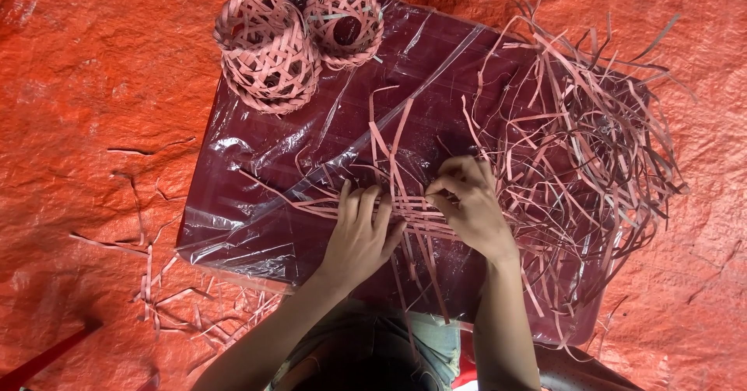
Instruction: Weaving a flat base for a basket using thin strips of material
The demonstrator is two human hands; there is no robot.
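A small flat weave of pink strips (pixel 416 208) lies on a dark red table wrapped in clear plastic (pixel 257 196). My left hand (pixel 362 235) rests flat on the weave's left part, fingers spread, pressing it down. My right hand (pixel 467 204) is at its right edge, thumb and fingers pinched on a pink strip. Loose strip ends stick out from the weave up, down and to the left.
Two finished pink woven baskets (pixel 268 52) (pixel 344 21) lie at the table's far left corner. A tangled heap of loose pink strips (pixel 591 157) covers the table's right side. Scrap strips (pixel 167 282) litter the orange tarp (pixel 78 87) on the floor.
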